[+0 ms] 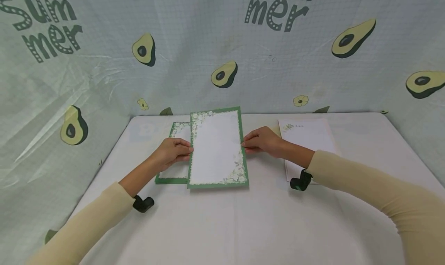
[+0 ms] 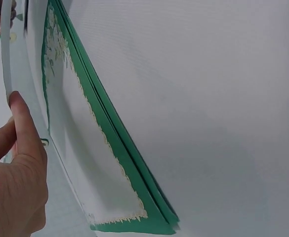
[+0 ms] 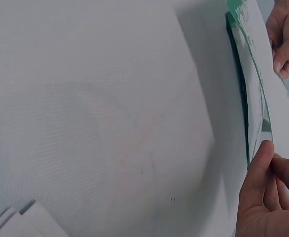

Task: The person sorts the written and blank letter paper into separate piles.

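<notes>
Between both hands a sheet of green-bordered floral paper [image 1: 217, 149] is held up above the table, its face toward the head camera. My left hand [image 1: 174, 153] pinches its left edge between thumb and fingers, while the right hand [image 1: 262, 142] pinches the right edge. Behind and left of it lies a stack of the same paper [image 1: 175, 174], partly covered by the raised sheet and the left hand. In the left wrist view the stack [image 2: 100, 113] shows layered green edges. From the right wrist the raised sheet [image 3: 285, 121] appears nearly edge-on.
A second pile of white paper [image 1: 304, 131] with a small floral corner print lies at the right, partly under the right forearm. The white table [image 1: 222, 226] meets an avocado-print cloth [image 1: 187, 45] at its back edge.
</notes>
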A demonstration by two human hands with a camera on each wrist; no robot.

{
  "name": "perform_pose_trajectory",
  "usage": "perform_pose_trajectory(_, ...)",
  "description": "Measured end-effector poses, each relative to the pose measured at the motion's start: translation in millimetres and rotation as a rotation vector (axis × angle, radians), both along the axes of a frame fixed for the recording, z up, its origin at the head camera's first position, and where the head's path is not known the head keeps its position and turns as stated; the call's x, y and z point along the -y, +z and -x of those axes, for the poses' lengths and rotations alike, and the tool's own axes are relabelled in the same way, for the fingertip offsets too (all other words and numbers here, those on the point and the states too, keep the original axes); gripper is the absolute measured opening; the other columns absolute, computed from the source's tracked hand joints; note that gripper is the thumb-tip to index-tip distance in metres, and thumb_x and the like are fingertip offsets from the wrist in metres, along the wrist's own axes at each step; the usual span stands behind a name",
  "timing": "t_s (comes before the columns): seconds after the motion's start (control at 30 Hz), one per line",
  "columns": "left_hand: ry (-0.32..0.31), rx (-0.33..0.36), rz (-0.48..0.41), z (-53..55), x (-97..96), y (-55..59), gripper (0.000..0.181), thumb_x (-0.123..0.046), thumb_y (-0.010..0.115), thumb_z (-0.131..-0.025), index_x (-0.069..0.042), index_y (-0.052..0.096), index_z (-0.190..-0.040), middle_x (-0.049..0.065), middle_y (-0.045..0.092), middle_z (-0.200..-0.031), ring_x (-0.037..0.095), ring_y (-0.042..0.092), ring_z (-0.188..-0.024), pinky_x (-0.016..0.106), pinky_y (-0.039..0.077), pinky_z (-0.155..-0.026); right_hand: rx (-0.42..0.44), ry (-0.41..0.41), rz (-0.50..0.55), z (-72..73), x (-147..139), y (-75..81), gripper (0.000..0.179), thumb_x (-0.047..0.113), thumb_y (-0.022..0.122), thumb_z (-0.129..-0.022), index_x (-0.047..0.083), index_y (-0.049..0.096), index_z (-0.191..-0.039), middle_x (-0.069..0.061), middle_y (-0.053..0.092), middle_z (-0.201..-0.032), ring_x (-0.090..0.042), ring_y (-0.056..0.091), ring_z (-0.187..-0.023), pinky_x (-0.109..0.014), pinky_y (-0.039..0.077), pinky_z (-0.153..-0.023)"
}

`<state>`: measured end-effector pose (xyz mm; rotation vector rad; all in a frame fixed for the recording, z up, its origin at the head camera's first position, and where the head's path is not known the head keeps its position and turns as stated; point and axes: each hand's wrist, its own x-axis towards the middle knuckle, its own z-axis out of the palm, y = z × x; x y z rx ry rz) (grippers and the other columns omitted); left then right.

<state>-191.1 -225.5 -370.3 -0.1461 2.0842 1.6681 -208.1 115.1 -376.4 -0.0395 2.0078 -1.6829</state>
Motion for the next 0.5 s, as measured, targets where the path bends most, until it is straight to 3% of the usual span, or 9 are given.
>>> perform_pose_trajectory(0.5,0.018,-0.040,-0.032,0.0,15.4,4.9,0.035,-0.005,0.060,-0.103,0.011,0.050,-0.132,0.008,0.062,-0.109,0.008,0.069,-0.085,0.021,0.061,-0.082,0.007,-0.076,0.137,1.7,14.7,2.5,0.031,-0.001,0.066,-0.098,-0.011,0.063,-0.127,-0.010,0.072,-0.104,-0.011,0.073,-0.081,-0.025,0.063,-0.080)
